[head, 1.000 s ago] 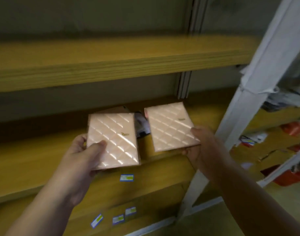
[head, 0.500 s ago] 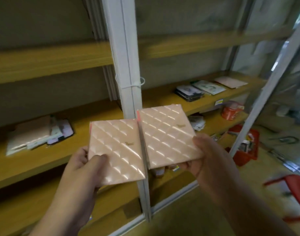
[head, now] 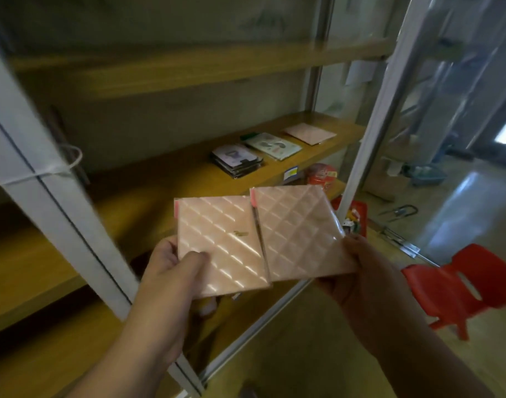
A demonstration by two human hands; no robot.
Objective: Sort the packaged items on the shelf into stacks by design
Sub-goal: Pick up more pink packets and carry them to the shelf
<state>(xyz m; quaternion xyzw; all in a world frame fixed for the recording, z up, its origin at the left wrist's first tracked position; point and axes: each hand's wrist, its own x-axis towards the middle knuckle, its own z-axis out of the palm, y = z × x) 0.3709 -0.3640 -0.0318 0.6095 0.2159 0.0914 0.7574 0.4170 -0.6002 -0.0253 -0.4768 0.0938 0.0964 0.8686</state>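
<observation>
The left hand (head: 171,271) grips a pink quilted package (head: 217,242) at its lower left corner, thumb curled over the face and fingers beneath; the right hand (head: 358,271) grips a second pink quilted package (head: 297,234) of the same design at its lower right corner, the fingers mostly hidden beneath it; the two packages are held in the air in front of the shelf (head: 165,196), side by side, their inner edges touching or slightly overlapping, I cannot tell which; both are wrapped in clear film, with a small pink tab at each upper left corner.

On the middle board of the shelf, toward its right end, lie three groups in a row: a dark stack of packages (head: 236,162) with a pale printed top, nearest the front edge; just beside it to the right, a pale green printed package (head: 272,145); near the right end, apart from these, a flat pink package (head: 309,133); a blue and yellow label (head: 290,172) sits on the board's front edge below the stacks.

A white upright post (head: 45,179) with a cable tie stands at the left; a red plastic chair (head: 461,288) stands on the floor at the right.
</observation>
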